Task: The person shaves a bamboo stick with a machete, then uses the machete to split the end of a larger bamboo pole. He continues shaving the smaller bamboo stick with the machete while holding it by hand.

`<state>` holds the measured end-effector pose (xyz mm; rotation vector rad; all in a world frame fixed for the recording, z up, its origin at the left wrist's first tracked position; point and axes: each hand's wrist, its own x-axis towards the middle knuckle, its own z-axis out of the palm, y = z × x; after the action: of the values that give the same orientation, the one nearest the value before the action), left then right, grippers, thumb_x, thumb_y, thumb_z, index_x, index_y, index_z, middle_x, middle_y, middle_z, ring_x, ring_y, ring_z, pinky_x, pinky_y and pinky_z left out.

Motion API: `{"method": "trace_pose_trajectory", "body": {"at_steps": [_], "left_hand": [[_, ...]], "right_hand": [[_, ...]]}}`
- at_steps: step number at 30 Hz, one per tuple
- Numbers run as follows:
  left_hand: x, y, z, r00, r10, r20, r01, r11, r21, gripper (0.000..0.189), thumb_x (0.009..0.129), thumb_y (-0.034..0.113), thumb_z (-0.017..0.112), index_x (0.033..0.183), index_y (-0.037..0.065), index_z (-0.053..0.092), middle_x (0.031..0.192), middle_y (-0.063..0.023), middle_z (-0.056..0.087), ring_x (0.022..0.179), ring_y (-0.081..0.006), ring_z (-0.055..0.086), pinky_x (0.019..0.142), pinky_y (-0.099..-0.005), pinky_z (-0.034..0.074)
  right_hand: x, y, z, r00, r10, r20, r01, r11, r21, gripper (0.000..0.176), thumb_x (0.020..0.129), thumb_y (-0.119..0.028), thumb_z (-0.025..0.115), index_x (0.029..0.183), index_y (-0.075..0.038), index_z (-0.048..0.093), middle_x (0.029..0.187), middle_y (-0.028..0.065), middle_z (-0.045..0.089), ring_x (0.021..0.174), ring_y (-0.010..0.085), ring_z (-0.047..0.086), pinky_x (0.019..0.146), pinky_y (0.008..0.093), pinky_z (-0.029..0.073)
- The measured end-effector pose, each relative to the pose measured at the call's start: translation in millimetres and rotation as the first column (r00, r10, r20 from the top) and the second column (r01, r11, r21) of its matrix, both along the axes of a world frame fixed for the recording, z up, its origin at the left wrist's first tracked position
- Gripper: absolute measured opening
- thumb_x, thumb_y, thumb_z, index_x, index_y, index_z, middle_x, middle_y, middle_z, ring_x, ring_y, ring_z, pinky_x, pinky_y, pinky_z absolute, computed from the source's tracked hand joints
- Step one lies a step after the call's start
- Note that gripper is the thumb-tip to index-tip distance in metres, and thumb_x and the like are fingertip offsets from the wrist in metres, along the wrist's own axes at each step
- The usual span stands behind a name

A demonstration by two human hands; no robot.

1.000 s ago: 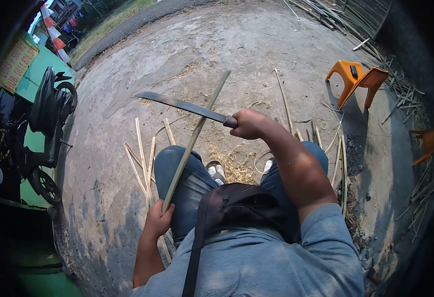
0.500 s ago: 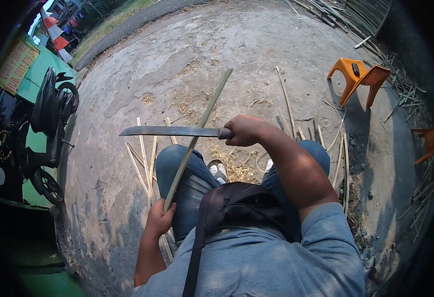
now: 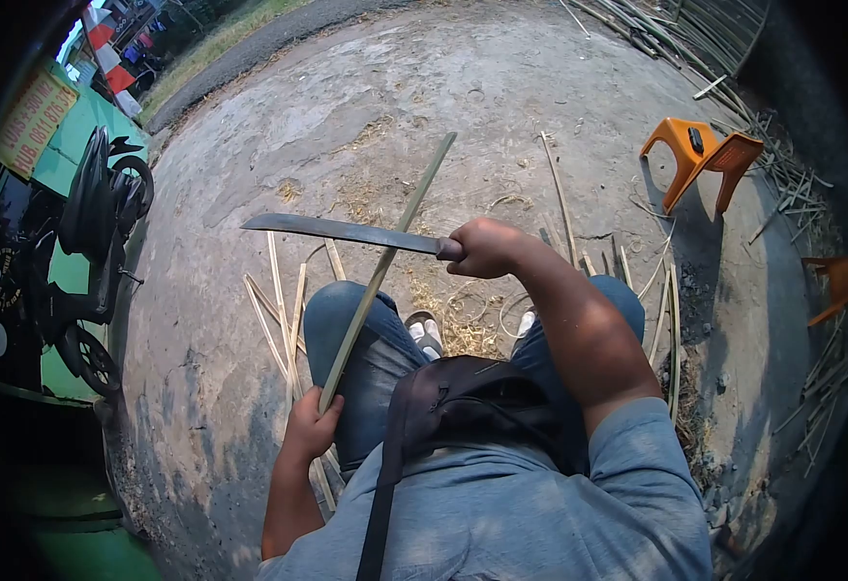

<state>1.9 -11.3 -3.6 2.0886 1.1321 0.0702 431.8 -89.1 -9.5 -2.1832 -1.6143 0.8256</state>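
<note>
My right hand (image 3: 485, 248) is wrapped round the handle of a machete (image 3: 332, 229), whose long blade points left. The blade lies across a bamboo strip (image 3: 361, 315) near its upper half and appears to touch it. The strip slants from lower left to upper right, passing over my left knee. My left hand (image 3: 314, 424) grips the strip's lower end beside my left thigh. A black bag (image 3: 477, 402) rests at my lap, its strap over my left side.
Loose bamboo strips (image 3: 298, 315) lie by my left knee, and others (image 3: 674, 339) by my right. Shavings (image 3: 468, 329) litter the concrete between my feet. An orange plastic chair (image 3: 676, 145) with a dark object stands at right. A motorbike (image 3: 90, 242) is parked at left.
The machete has shifted slightly right and its tip has risen, so the blade now slopes down toward the handle. My left hand and the bamboo strip stay almost still.
</note>
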Motion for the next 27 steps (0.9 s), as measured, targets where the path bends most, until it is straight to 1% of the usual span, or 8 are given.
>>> {"method": "trace_pose_trajectory", "body": {"at_steps": [7,10,13,16,19,22,27], "left_hand": [[-1,1,-3,1.0,0.005,0.015,-0.004,1.0,-0.022,0.032,0.102,0.031,0.068,0.095,0.0,0.063,0.07,-0.0095,0.062,0.065,-0.0186,0.059,0.061,-0.0368,0.047],[0,0,0,1.0,0.011,0.007,-0.011,1.0,-0.029,0.032,0.102,0.031,0.068,0.095,0.0,0.063,0.071,-0.0089,0.062,0.065,-0.0182,0.059,0.061,-0.0365,0.047],[0,0,-1,1.0,0.014,0.013,-0.014,0.999,-0.03,0.032,0.102,0.031,0.068,0.096,0.0,0.063,0.071,-0.009,0.062,0.065,-0.0182,0.059,0.061,-0.0366,0.047],[-1,1,-3,1.0,0.011,0.021,-0.011,1.0,-0.029,0.032,0.101,0.03,0.068,0.096,0.0,0.063,0.071,-0.0096,0.062,0.065,-0.0183,0.059,0.061,-0.0367,0.047],[-1,2,-3,1.0,0.004,0.01,-0.004,1.0,-0.031,0.032,0.101,0.03,0.068,0.097,-0.001,0.063,0.071,-0.0107,0.062,0.066,-0.0188,0.06,0.062,-0.037,0.047],[-1,2,-4,1.0,0.005,0.021,-0.004,1.0,-0.029,0.031,0.101,0.03,0.068,0.097,-0.001,0.063,0.072,-0.0118,0.063,0.067,-0.0196,0.06,0.063,-0.0375,0.048],[-3,3,-6,1.0,0.007,0.03,-0.006,1.0,-0.028,0.031,0.101,0.029,0.068,0.096,-0.001,0.062,0.072,-0.0127,0.063,0.067,-0.0206,0.06,0.063,-0.0379,0.048]], "right_hand": [[0,0,0,1.0,0.001,0.005,-0.001,1.0,0.008,0.031,0.086,-0.037,0.078,0.106,-0.014,0.076,0.098,0.0138,0.076,0.095,0.0332,0.073,0.085,0.0441,0.057],[-1,0,5,1.0,0.008,0.022,-0.006,0.999,-0.054,0.032,0.088,-0.035,0.076,0.115,-0.018,0.076,0.106,0.0124,0.076,0.103,0.0318,0.073,0.091,0.0435,0.057],[-2,-1,6,0.999,0.011,0.034,-0.009,0.999,-0.054,0.032,0.088,-0.036,0.076,0.114,-0.018,0.076,0.106,0.0124,0.076,0.103,0.0317,0.073,0.09,0.0433,0.057],[0,0,-3,1.0,0.001,0.026,-0.002,0.999,0.039,0.028,0.085,-0.036,0.079,0.104,-0.014,0.077,0.097,0.0133,0.076,0.093,0.0329,0.073,0.083,0.0445,0.057],[0,0,-3,1.0,-0.009,0.024,0.008,0.999,0.032,0.028,0.085,-0.036,0.079,0.103,-0.014,0.077,0.096,0.0131,0.076,0.093,0.0329,0.073,0.083,0.0444,0.057],[-1,1,3,0.999,0.006,0.033,-0.005,0.999,-0.046,0.031,0.087,-0.036,0.076,0.113,-0.018,0.076,0.105,0.0119,0.077,0.102,0.031,0.073,0.09,0.043,0.057],[-2,1,4,1.0,-0.001,0.024,0.002,0.999,-0.032,0.031,0.087,-0.036,0.077,0.112,-0.017,0.077,0.105,0.0119,0.077,0.102,0.0313,0.073,0.089,0.0428,0.057]]}}
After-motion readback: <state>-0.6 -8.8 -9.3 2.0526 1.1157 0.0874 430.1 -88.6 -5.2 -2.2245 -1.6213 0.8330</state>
